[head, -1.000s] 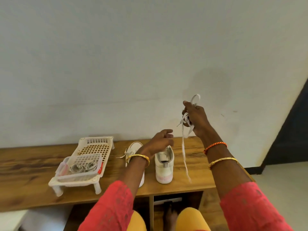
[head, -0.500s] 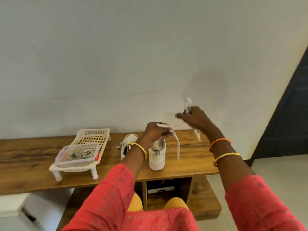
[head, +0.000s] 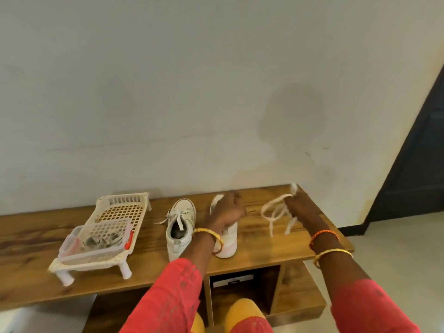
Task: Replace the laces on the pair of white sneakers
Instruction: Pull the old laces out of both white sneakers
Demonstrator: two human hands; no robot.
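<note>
On the wooden bench [head: 252, 239] against the pale wall, two white sneakers stand side by side with their heels toward the person. The left sneaker [head: 179, 228] has its lace threaded and loose ends lying to its left side. The right sneaker [head: 227, 239] is partly hidden under the left hand [head: 228, 210], which is over its opening with the fingers relaxed; I cannot tell if it touches the shoe. The right hand [head: 298, 207] is near the right end of the bench and pinches a loose white lace [head: 274, 210], whose loops and ends lie on the wood, well apart from the sneakers. At the left side stands a white plastic rack [head: 125, 203] on short legs, and a clear container [head: 72, 243] with rolled laces [head: 101, 240] rests on its front part.
</note>
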